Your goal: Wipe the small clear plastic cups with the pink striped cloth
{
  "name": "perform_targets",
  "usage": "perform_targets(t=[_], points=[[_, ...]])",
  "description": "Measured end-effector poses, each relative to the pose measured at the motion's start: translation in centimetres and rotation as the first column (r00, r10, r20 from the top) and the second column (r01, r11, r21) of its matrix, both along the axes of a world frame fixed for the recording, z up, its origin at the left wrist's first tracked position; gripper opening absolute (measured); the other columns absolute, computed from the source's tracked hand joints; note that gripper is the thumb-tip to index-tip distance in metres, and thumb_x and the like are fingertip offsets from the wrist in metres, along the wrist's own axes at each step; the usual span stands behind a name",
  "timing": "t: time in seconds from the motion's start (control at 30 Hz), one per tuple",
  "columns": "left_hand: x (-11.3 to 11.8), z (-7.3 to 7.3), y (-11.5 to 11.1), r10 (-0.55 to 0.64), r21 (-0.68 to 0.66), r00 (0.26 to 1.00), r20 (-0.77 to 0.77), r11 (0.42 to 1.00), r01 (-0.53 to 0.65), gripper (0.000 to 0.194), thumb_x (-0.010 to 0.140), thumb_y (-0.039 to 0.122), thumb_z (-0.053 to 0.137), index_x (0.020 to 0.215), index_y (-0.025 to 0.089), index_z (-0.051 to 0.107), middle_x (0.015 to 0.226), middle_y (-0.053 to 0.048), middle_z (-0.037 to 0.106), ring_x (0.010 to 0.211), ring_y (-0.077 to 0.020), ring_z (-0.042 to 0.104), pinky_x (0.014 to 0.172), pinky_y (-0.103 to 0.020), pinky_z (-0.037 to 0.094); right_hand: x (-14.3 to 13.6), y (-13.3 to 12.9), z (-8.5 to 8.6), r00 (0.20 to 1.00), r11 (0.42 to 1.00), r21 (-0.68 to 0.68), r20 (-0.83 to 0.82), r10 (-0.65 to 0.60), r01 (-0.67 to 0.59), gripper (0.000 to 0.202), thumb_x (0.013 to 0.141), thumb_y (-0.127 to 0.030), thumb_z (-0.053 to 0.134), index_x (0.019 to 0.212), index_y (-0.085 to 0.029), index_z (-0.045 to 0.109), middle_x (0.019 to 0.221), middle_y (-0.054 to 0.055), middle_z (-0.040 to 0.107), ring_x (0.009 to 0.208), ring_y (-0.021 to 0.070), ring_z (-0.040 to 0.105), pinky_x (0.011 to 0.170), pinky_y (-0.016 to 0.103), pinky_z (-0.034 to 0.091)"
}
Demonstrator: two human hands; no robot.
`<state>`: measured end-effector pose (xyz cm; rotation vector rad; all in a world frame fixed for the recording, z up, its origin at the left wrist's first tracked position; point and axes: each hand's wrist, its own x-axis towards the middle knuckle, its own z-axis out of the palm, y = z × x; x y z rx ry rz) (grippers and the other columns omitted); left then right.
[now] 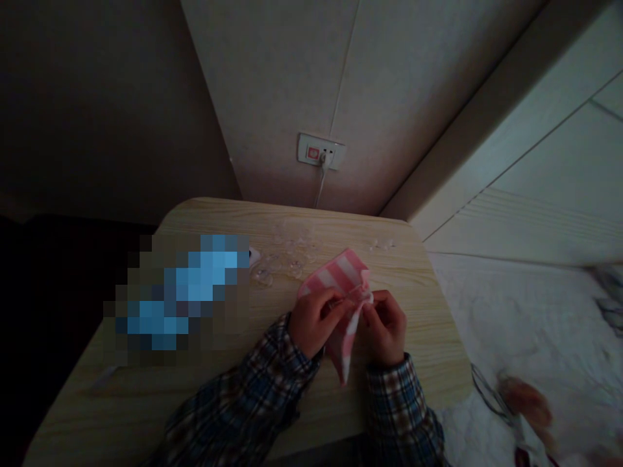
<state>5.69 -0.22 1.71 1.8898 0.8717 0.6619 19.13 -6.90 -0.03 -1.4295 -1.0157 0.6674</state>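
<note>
A piece of soft cloth (343, 272) with pink and white stripes is held up just over the wooden table. Its kind is unclear; a pointed end hangs down between my wrists. My left hand (316, 318) pinches it from the left, thumb and fingers together near a gathered fold. On the other side, my right hand (388, 324) grips the same bunched fold with thumb and forefinger. The two sets of fingertips nearly meet there. What lies inside the fold is hidden.
Several clear, rounded plastic-like pieces (282, 263) lie beyond my left hand. A few small clear bits (384, 244) sit near the table's (428, 305) back right. A blurred-out blue object (204, 269) is at left. A plugged-in cord (320, 185) hangs from a wall socket (321, 151).
</note>
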Motion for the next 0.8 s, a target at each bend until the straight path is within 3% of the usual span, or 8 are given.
perform_targets(t=[0.13, 0.23, 0.47, 0.8], points=[[-0.06, 0.12, -0.17, 0.050, 0.355, 0.981, -0.185, 0.934, 0.020, 0.018, 0.083, 0.026, 0.041, 0.088, 0.015, 0.055, 0.082, -0.006, 0.061, 0.073, -0.0163, 0.057, 0.060, -0.026, 0.042, -0.09, -0.08, -0.24, 0.999, 0.999, -0.028, 0.017, -0.042, 0.043, 0.010, 0.076, -0.029, 0.053, 0.076, -0.019, 0.052, 0.057, -0.004, 0.045, 0.052, 0.0095, 0.041, 0.049, 0.022, 0.033], [-0.02, -0.02, -0.25, 0.065, 0.420, 0.968, -0.242, 0.906, 0.044, 0.021, 0.085, 0.027, 0.037, 0.084, 0.016, 0.055, 0.079, -0.005, 0.061, 0.070, -0.0166, 0.057, 0.057, -0.026, 0.041, -0.12, -0.08, -0.32, 0.998, 0.998, -0.036, 0.032, -0.045, 0.046, 0.011, 0.076, -0.030, 0.054, 0.076, -0.018, 0.052, 0.056, -0.004, 0.045, 0.051, 0.0092, 0.039, 0.048, 0.022, 0.032], [0.12, -0.18, -0.34, 0.013, 0.281, 0.987, -0.160, 0.959, 0.033, 0.019, 0.086, 0.024, 0.036, 0.078, 0.015, 0.052, 0.078, -0.005, 0.059, 0.072, -0.0154, 0.056, 0.063, -0.026, 0.042, -0.02, 0.02, -0.47, 0.999, 0.998, -0.051, 0.029, -0.025, 0.027, 0.013, 0.076, -0.031, 0.054, 0.074, -0.018, 0.052, 0.058, -0.004, 0.047, 0.052, 0.0096, 0.042, 0.050, 0.023, 0.033], [0.22, -0.02, 0.13, -0.077, 0.013, 0.995, -0.064, 0.997, 0.078, 0.026, 0.086, 0.027, 0.037, 0.067, 0.016, 0.050, 0.061, 0.001, 0.054, 0.059, -0.0112, 0.051, 0.053, -0.022, 0.036, 0.25, -0.24, -0.91, 0.999, 0.998, -0.061, -0.021, 0.027, -0.028, 0.012, 0.078, -0.029, 0.053, 0.074, -0.019, 0.049, 0.059, -0.004, 0.046, 0.054, 0.0097, 0.041, 0.051, 0.023, 0.032]])
